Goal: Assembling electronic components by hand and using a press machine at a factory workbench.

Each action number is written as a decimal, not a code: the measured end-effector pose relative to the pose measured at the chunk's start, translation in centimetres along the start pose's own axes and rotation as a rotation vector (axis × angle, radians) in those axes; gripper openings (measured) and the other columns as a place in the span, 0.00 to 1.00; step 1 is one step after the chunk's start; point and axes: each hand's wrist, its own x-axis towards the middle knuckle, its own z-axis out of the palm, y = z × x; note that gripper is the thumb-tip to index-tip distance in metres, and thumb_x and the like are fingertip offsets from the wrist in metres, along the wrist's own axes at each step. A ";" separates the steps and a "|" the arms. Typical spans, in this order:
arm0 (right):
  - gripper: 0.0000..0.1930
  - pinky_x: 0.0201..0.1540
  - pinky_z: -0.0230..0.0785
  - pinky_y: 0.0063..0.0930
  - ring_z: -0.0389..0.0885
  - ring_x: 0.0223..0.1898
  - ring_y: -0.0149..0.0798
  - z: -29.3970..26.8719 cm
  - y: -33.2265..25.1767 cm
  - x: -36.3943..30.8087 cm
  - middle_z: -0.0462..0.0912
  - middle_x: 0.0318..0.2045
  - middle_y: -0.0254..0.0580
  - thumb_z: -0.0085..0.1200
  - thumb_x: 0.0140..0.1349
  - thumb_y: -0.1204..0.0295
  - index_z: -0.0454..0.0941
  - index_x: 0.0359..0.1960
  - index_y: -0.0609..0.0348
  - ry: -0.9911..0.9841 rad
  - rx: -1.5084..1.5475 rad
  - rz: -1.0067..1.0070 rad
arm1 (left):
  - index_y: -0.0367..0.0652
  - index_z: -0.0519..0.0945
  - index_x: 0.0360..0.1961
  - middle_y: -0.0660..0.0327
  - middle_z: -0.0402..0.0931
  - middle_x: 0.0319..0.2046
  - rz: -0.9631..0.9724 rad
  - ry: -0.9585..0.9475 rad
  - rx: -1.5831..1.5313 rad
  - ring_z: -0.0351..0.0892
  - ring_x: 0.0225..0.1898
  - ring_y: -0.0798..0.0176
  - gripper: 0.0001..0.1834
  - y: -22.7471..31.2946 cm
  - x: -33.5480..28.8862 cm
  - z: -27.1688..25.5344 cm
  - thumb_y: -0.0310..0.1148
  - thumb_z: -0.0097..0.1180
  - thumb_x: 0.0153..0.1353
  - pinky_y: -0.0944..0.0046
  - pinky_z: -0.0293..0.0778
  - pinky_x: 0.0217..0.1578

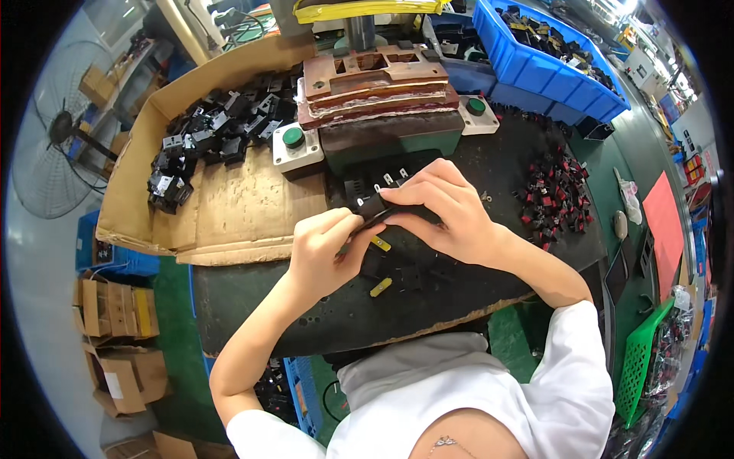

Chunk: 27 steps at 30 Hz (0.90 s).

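Above the dark work table (252,298), both hands meet over a small black plastic part (372,205) that has flat metal tabs sticking up. My left hand (327,241) pinches its near left end between thumb and fingers. The fingers of my right hand (443,205) close on its right side; the thumb lies along the lower edge. Fingers cover much of the part, so its full shape is hidden. Below the hands lie a yellow piece (381,288) with a metal strip and a second yellow piece (380,243), among black bits hard to make out.
Ahead stands a press fixture (382,130), flanked by a left green button box (297,149) and a right one (478,115). A cardboard tray (229,199) of black parts sits left. Red-and-black parts (562,191) are heaped right, below a blue bin (550,69).
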 end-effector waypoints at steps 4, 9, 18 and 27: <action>0.17 0.33 0.64 0.28 0.71 0.29 0.38 -0.4 -0.2 0.0 0.77 0.26 0.36 0.64 0.41 0.75 0.76 0.35 0.61 -0.019 0.075 0.007 | 0.36 0.71 0.18 0.58 0.65 0.14 0.053 0.018 0.007 0.65 0.13 0.58 0.09 -0.1 -0.1 0.0 0.22 0.61 0.44 0.64 0.61 0.14; 0.18 0.35 0.64 0.29 0.72 0.30 0.39 -1.0 -0.8 0.0 0.77 0.27 0.36 0.65 0.40 0.75 0.77 0.37 0.60 -0.061 0.067 0.028 | 0.36 0.72 0.19 0.58 0.65 0.15 0.150 0.033 0.027 0.65 0.14 0.56 0.10 -0.3 -0.3 -0.1 0.22 0.63 0.40 0.63 0.61 0.15; 0.20 0.37 0.71 0.25 0.79 0.33 0.37 -3.4 1.8 0.3 0.78 0.31 0.41 0.66 0.40 0.77 0.75 0.37 0.63 -0.067 0.138 0.231 | 0.27 0.78 0.29 0.52 0.77 0.25 -0.017 -0.002 -0.056 0.79 0.26 0.62 0.07 -1.9 -1.0 -3.1 0.16 0.56 0.44 0.69 0.73 0.26; 0.10 0.35 0.74 0.19 0.80 0.32 0.30 -3.3 1.8 0.1 0.80 0.32 0.40 0.59 0.48 0.82 0.76 0.34 0.66 0.036 0.276 0.261 | 0.29 0.79 0.29 0.55 0.76 0.23 -0.196 0.132 -0.223 0.77 0.24 0.63 0.09 -3.0 -1.3 -2.9 0.16 0.56 0.42 0.71 0.71 0.26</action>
